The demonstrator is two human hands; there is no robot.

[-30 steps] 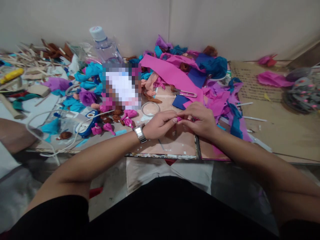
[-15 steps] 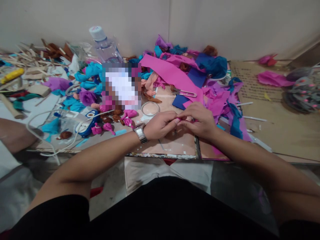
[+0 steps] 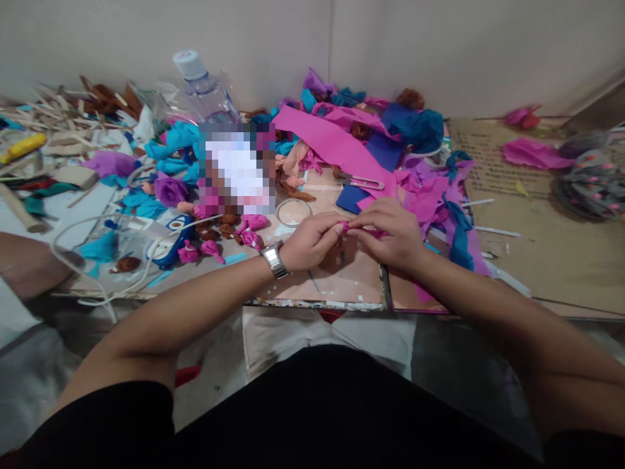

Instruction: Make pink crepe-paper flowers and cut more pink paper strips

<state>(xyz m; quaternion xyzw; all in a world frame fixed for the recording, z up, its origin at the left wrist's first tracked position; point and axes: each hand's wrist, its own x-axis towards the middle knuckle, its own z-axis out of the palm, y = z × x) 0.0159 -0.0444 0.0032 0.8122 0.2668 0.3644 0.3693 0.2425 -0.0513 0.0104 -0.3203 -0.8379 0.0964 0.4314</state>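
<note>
Evidently this bit of pink crepe paper [image 3: 344,226] is too small for a whole palm, so I pinch it between fingertips; my left grip [image 3: 311,242] is narrowed on one end, thumb pressed towards the forefinger; my right grip [image 3: 391,233] is closed on the other, with more pink showing among its fingers; the two nearly meet above the near part of the worktop [image 3: 288,281], probably because such thin stuff needs steadying from both sides; whether my wrists rest there I cannot tell; just beyond the right grip, the snips [image 3: 362,182] lie on a long pink strip [image 3: 336,143], in easy reach, I suppose; a thin ring [image 3: 277,215] lies flat just past the left grip; knotted pink pieces [image 3: 211,249] sit at my left, perhaps to keep them from mixing with the loose scraps [image 3: 424,195] at my right; the bottle [image 3: 209,94] stands farther back, likely safer from my elbows there.
</note>
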